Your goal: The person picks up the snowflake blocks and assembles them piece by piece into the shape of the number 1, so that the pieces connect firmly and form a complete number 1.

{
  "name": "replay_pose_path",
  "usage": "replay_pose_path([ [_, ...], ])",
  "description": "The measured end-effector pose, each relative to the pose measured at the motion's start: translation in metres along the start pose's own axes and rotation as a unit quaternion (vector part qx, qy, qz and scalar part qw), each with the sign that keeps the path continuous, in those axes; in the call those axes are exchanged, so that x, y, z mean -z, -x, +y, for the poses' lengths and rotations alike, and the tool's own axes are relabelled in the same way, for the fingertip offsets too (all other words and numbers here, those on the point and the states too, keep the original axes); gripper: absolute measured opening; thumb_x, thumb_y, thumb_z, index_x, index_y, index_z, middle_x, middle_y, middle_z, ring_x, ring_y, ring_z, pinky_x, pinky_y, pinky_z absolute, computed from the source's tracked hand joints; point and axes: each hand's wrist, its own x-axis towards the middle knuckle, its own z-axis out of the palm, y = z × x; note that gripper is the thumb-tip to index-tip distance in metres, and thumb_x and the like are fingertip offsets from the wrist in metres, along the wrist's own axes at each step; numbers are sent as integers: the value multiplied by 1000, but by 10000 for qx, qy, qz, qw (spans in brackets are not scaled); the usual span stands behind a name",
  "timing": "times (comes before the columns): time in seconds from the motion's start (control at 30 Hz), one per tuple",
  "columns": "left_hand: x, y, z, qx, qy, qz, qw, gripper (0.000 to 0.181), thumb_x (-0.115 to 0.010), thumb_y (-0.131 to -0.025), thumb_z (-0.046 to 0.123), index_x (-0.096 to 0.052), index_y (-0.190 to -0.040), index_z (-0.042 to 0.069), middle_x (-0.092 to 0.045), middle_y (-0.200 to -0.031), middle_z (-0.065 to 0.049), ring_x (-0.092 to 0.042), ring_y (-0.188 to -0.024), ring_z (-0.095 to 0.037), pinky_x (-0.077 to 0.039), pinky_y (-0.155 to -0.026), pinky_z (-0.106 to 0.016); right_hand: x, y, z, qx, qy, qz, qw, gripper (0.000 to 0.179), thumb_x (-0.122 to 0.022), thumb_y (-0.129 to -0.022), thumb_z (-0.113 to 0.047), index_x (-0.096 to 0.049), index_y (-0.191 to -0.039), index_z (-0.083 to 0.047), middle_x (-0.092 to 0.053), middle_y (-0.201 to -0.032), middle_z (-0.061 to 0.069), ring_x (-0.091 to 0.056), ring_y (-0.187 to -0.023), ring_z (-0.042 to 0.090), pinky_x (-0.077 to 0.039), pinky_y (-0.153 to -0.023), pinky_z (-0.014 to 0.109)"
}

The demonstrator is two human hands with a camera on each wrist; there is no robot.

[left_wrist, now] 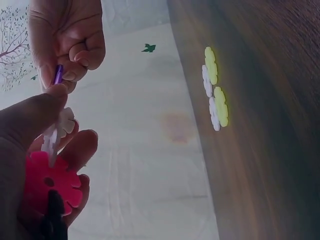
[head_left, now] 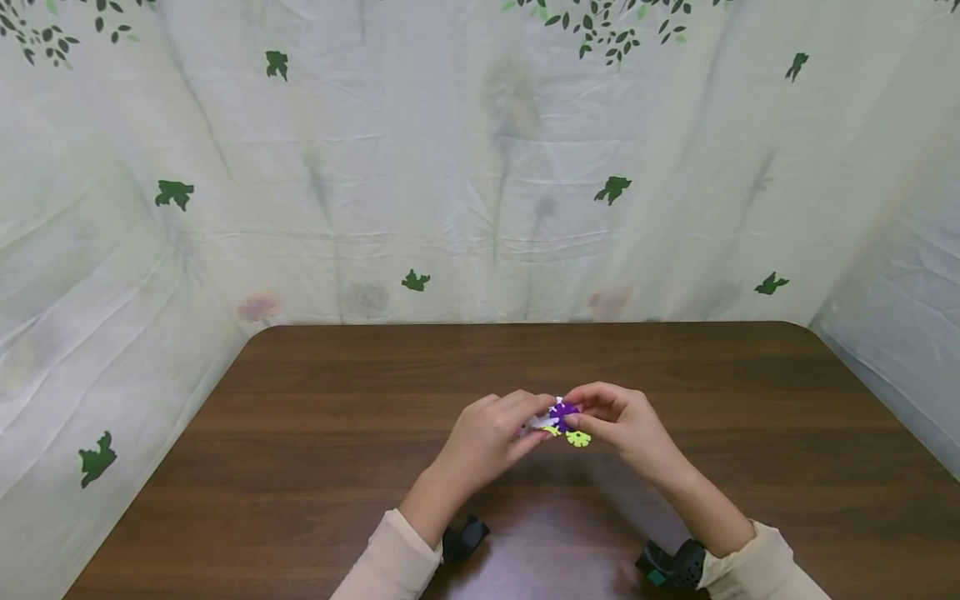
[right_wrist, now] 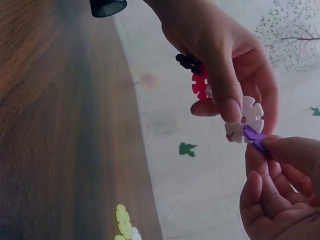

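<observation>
My left hand (head_left: 491, 429) pinches a linked piece of plastic snowflake discs: a white disc (right_wrist: 253, 114) at its end, a pinkish-red disc (left_wrist: 42, 175) behind it and a black disc (right_wrist: 188, 63) at the far end. The fingers cover part of the piece. Between thumb and fingers, my right hand (head_left: 626, 425) holds a purple snowflake disc (head_left: 562, 412). Its edge meets the rim of the white disc, at an angle to it, in the right wrist view (right_wrist: 254, 135). Both hands are close together over the table.
Loose yellow discs (left_wrist: 220, 106) and white discs (left_wrist: 214, 114) lie on the brown wooden table (head_left: 360, 375), just beyond the hands. A pale curtain (head_left: 450, 167) with printed leaves and birds encloses the table's back and sides. A black camera is strapped at each wrist.
</observation>
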Motion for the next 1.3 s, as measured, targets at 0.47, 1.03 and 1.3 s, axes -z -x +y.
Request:
replay_pose_path([
  [0.47, -5, 0, 4, 236, 263, 227, 9991, 38, -76, -71, 29, -64, -103, 11, -63, -89, 3, -57, -71, -6, -38, -55, -17, -8, 1, 0, -139, -356, 68, 9992, 22, -64, -80, 1, -57, -98, 11, -62, -89, 15, -63, -74, 14, -51, -63, 27],
  [1.03, 7, 0, -8, 432, 212, 798, 9956, 36, -80, -67, 21, -65, -98, 9, -64, -82, 3, -54, -61, -6, -40, -54, -20, 26, -9, 25, 344, 747, 449, 9956, 34, -66, -80, -5, -55, -112, 1, -59, -103, 16, -56, -95, 35, -47, -77, 26],
  [1.3, 9, 1, -11, 524, 102, 867, 9948, 36, -79, -68, 21, -65, -98, 9, -64, -83, 2, -56, -64, -6, -41, -54, -20, 40, -12, 56, -11, 1324, 382, 9905, 44, -69, -78, -7, -52, -117, 5, -55, -111, 23, -53, -101, 36, -45, -82, 36],
])
